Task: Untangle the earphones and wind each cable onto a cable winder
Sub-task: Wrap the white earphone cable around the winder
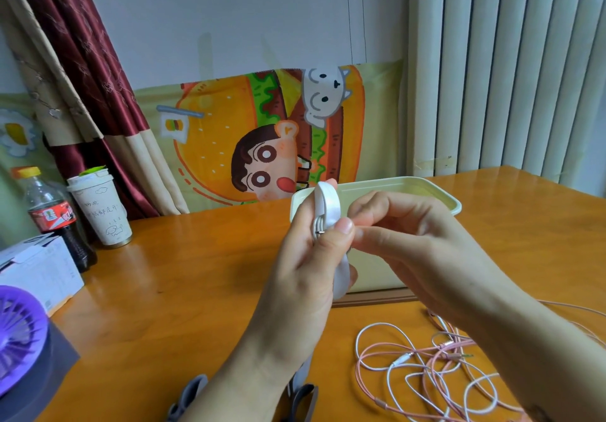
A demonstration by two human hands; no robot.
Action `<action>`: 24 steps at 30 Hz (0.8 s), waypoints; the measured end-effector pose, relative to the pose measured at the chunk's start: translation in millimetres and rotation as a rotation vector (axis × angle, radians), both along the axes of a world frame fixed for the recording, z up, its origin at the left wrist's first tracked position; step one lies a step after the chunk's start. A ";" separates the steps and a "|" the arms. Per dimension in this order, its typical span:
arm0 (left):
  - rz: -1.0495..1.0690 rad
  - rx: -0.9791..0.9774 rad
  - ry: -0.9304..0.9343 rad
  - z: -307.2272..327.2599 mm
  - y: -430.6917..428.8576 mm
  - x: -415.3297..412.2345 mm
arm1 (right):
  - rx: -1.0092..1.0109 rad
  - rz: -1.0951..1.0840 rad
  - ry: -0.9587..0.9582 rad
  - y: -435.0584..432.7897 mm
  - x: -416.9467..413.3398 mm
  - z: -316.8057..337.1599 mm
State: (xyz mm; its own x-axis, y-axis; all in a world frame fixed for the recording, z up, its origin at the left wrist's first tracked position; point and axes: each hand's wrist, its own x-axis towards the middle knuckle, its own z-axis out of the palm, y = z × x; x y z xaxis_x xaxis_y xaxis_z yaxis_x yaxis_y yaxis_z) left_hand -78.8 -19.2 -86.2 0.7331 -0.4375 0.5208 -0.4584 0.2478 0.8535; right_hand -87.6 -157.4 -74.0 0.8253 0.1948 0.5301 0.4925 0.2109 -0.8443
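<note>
Left hand (301, 264) gripping white cable winder (329, 205), right hand (416, 241) curled, seemingly pinching its edge

Soft daylight, glare on table (203, 257), wide-angle edge warp, slight blur overall.

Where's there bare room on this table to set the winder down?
Bare wood lies between the paper cup and the left hand, and right of the cream box. Crowded: tangled cables front right, fan front left.

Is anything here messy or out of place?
Yes. Pink and white earphone cables lie tangled on the table at the near right, loops crossing. The cartoon poster behind hangs sideways. The winder in the left hand looks fine.
</note>
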 end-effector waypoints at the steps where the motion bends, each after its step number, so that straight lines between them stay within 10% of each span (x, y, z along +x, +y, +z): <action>1: -0.011 0.000 -0.008 0.7 0.0 -0.2 | -0.001 -0.010 -0.008 0.0 0.4 -0.8; 24: -0.268 -0.164 0.322 2.9 7.0 7.1 | -0.273 -0.291 -0.233 -4.9 4.3 -3.1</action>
State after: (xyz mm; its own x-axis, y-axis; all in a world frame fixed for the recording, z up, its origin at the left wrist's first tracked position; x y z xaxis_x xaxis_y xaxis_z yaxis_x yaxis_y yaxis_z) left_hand -71.7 -12.2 -83.4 0.7414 -0.5646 0.3627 -0.0769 0.4655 0.8817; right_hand -83.3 -162.3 -77.1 0.7312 0.1311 0.6695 0.6817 -0.1786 -0.7095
